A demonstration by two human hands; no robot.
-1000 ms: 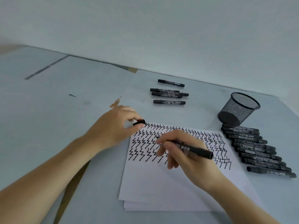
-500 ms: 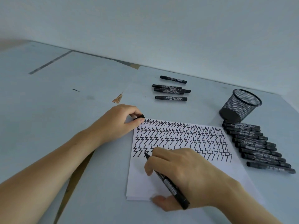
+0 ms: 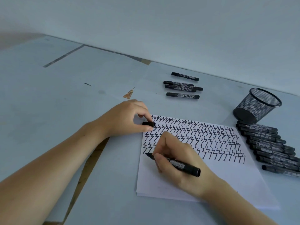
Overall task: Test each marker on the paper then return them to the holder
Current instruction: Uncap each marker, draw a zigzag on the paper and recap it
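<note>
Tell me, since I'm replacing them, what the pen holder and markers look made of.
The holder looks like black wire mesh, probably metal: you see through its open weave. The markers look like black plastic, slightly glossy, with printed labels.

Illumination is soft, diffuse and cool-toned, moderately dim. Shadows are faint; a weak one lies beneath the right hand [image 3: 183,161] on the paper [image 3: 227,179]. No glare is visible. Wide-angle distortion bends the tabletop [image 3: 65,111] edges. Detail is slightly soft throughout.
</note>
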